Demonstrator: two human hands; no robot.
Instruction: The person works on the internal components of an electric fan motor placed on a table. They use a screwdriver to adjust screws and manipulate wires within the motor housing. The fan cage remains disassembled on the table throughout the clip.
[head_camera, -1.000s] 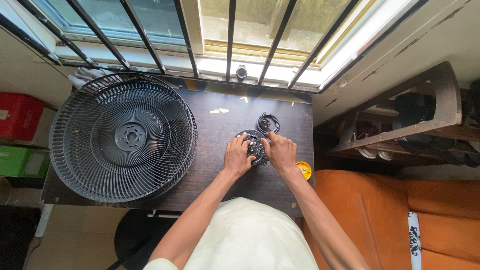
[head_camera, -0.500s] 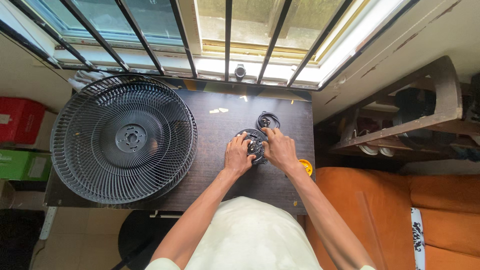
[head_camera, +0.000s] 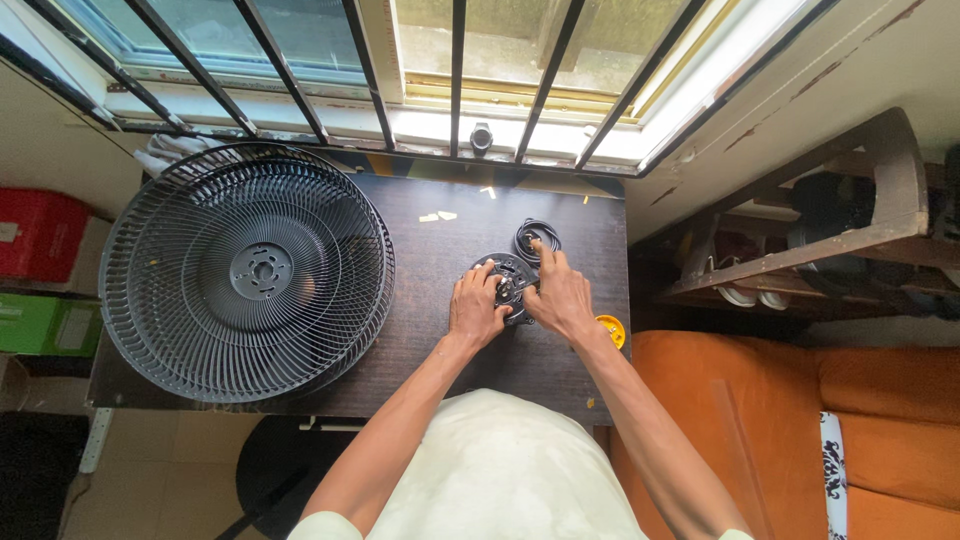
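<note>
Fingers (head_camera: 497, 283) of both hands are curled down onto a small round black motor housing (head_camera: 507, 285) lying flat on the dark bench (head_camera: 430, 300), right of centre. Left hand (head_camera: 476, 310) covers the housing's 7 to 9 o'clock edge, fingertips pressed onto its top face. Right hand (head_camera: 562, 298) grips the 3 to 5 o'clock edge, with one finger stretched out toward 12 o'clock, where it touches a coiled black cord (head_camera: 537, 238) lying just beside the housing. Whether any small part or screw is pinched between the fingertips cannot be told; the hands hide the centre.

Large black fan grille (head_camera: 245, 272) lies flat at 9 o'clock from the housing, well apart from both hands, its rim overhanging the bench's left edge. Small yellow round piece (head_camera: 611, 329) sits at the bench's right edge, at 4 o'clock from the housing, just beside the right wrist. A few pale scraps (head_camera: 438, 216) lie near 11 o'clock, toward the barred window (head_camera: 455, 70).

Judgement on handling: the housing is small and round, so it is likely to spin or skid on the smooth bench. Best to let one hand pin it flat while the other works, press straight down, and keep the cord clear of the working fingers. Yellow piece sits close to the edge and could be knocked off by the forearm.
</note>
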